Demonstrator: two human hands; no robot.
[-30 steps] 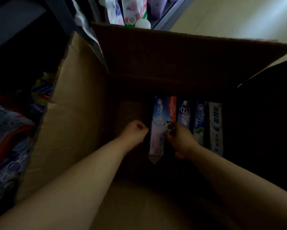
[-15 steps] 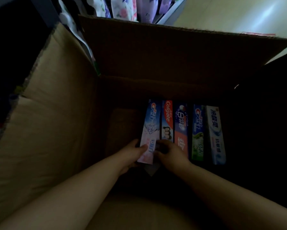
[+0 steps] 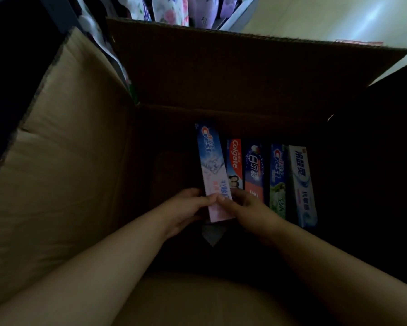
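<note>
Both hands, left (image 3: 186, 208) and right (image 3: 244, 205), pinch the Crest box's (image 3: 211, 165) near end, its far end tilted up, probably to lift it from the row (image 3: 277, 180).

place: shop | stocked shelf (image 3: 235, 17) | carton (image 3: 244, 74) of assorted toothpaste boxes (image 3: 254, 170)

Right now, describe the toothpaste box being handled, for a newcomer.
Inside the cardboard carton lies a row of toothpaste boxes. It is the leftmost: a blue-to-pink Crest box, gripped by the left hand and right hand, tilted off the row.

Both forearms reach forward, left hand (image 3: 188, 208) and right hand (image 3: 247, 208) close together, fingers (image 3: 239, 194) curled, pinching.
</note>
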